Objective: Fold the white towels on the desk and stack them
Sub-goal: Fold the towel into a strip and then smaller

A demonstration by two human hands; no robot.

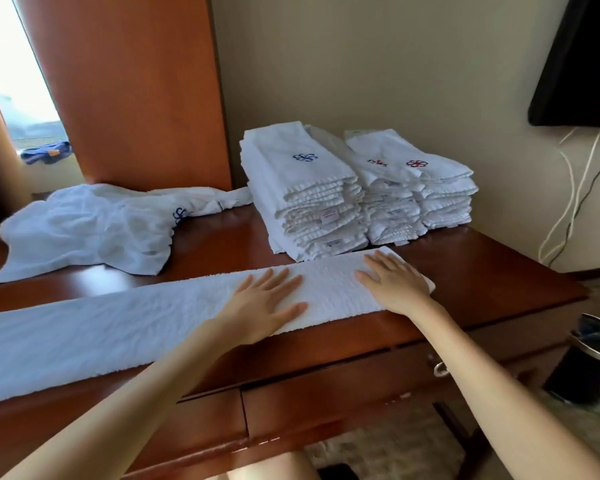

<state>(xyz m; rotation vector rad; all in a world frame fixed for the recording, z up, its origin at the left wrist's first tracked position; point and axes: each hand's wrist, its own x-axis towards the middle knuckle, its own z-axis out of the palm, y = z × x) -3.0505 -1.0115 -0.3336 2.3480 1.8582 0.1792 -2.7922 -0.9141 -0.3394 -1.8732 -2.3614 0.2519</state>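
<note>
Long white towel (136, 323), folded into a narrow strip, lay along the front edge of the tabletop (465, 268); left hand (267, 303) and right hand (392, 282) both pressed flat on its right end, fingers straight and spread, gripping nothing. Two stacks of folded towels (326, 202) sat just behind the strip by the wall. Crumpled unfolded towels (90, 230) lay back left.
</note>
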